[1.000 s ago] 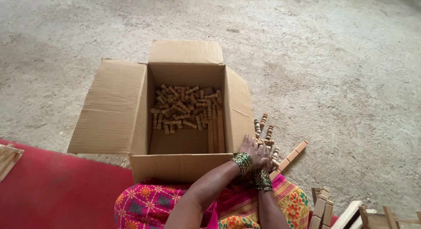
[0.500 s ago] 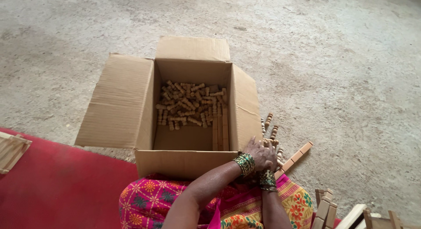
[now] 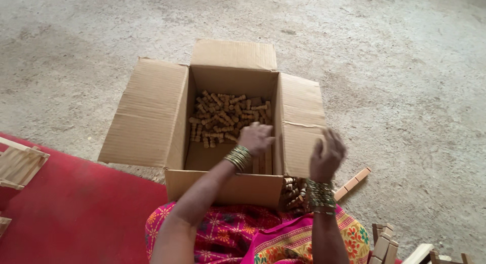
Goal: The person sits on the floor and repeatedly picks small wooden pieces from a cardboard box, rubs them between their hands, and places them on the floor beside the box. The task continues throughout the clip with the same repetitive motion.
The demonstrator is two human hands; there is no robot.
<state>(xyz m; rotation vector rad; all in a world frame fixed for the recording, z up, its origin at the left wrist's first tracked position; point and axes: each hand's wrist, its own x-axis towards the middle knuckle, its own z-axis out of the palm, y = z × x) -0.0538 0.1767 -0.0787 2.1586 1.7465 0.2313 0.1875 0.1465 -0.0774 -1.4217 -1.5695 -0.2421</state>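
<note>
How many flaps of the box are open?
3 show: back flap beyond the box, left flap, right flap beside the right hand. A fourth, near flap may be hidden. The left hand is inside.

An open cardboard box (image 3: 152, 112) sits on the concrete floor (image 3: 405, 67), with small wooden pegs (image 3: 225, 117) heaped toward its twelve o'clock wall. The left hand (image 3: 255, 137) hovers inside over them; the right hand (image 3: 328, 154) hangs at three o'clock, over the flap.

One cardboard box (image 3: 152, 117); two hands; many small wooden pegs (image 3: 223, 117), too many to count.
</note>
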